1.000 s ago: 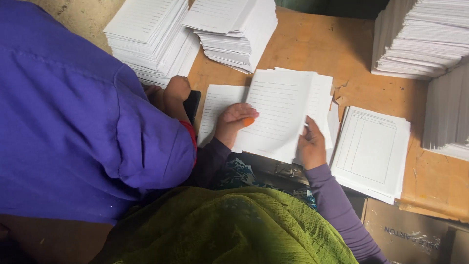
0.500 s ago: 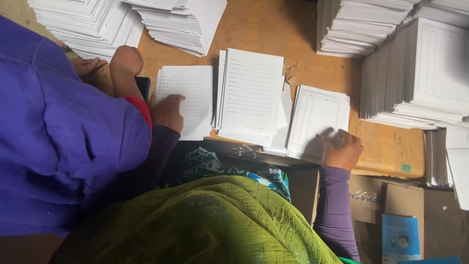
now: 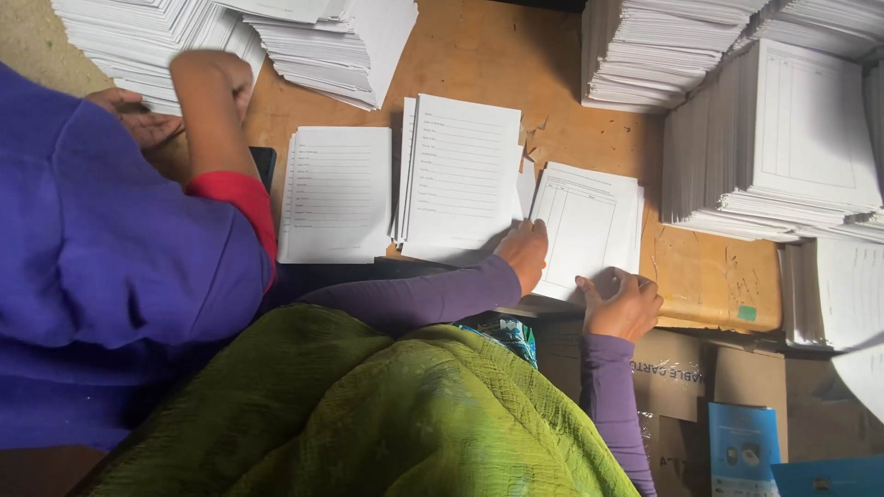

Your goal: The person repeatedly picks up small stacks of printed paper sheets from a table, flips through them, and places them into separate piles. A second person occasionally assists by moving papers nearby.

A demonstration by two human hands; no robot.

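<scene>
Centrally, wooden tabletop, spanning the frame. Tall white paper stacks, upper right; more stacks, upper left. Co-worker's blue sleeve, left edge. Ruled-sheet pile, centre. Table-form pile, centre right. Left hand, fingers flat on that pile's left edge. Right hand, fingers curled, pinching its lower edge.
</scene>
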